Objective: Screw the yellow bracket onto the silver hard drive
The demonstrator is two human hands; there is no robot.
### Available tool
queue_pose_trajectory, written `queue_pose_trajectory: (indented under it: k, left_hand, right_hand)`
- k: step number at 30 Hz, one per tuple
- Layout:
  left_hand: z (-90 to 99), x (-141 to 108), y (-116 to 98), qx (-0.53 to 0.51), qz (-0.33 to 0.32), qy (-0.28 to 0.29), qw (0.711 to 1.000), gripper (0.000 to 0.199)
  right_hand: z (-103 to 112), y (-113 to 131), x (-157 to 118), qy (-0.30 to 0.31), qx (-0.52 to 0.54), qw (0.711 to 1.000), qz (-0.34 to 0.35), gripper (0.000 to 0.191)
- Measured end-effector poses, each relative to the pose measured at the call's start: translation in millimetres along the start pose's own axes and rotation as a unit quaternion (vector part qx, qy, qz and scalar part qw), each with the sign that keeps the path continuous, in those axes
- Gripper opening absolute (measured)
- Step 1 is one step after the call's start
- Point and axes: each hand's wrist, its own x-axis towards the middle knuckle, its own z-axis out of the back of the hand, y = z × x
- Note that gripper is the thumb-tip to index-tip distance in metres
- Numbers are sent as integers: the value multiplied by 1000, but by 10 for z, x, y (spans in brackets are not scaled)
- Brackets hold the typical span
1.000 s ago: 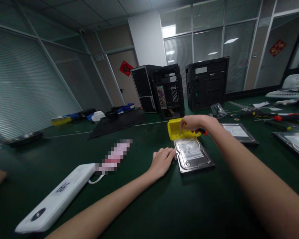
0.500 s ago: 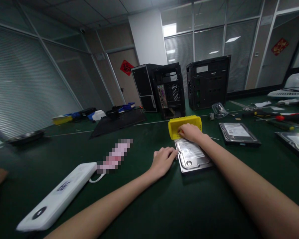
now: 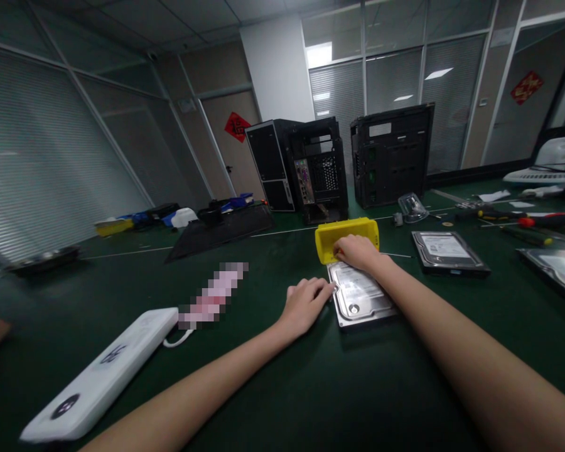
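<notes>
Silver and black, a hard drive (image 3: pixel 360 295) lies flat on the green counter (image 3: pixel 358 389), label side up, its long axis running away from the person toward a yellow tray (image 3: pixel 328 237) just beyond its far end. It sits immediately to the right of the left hand (image 3: pixel 307 304) and on the near side of the right hand (image 3: pixel 356 252). The left is closer to the drive, fingertips at its left edge, the grip loose and unclenched rather than wrapped around the metal. The right reaches over the far end into the tray, fingers curled inward; whether that grip pinches anything cannot be told. A thin shaft (image 3: pixel 399 255) juts out to the right, held or loose unclear. Compared with one second earlier, the right hand is lower at the tray's near rim and the right forearm (image 3: pixel 445 329) covers the drive's right side, then in plain view. A red tip then beside the hand is out of sight; the left hand has barely shifted.
</notes>
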Motion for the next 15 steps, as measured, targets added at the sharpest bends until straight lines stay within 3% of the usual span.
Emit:
queue_pose_trajectory:
  k: [8,15]
  left_hand:
    - [-16,11,5,-1,-1,-9,1000,41]
    - [-11,11,25,-39,9,-30,999,38]
  right_hand:
    - [37,2,-6,9,6,999,41,31]
    - [29,8,0,7,12,999,33,28]
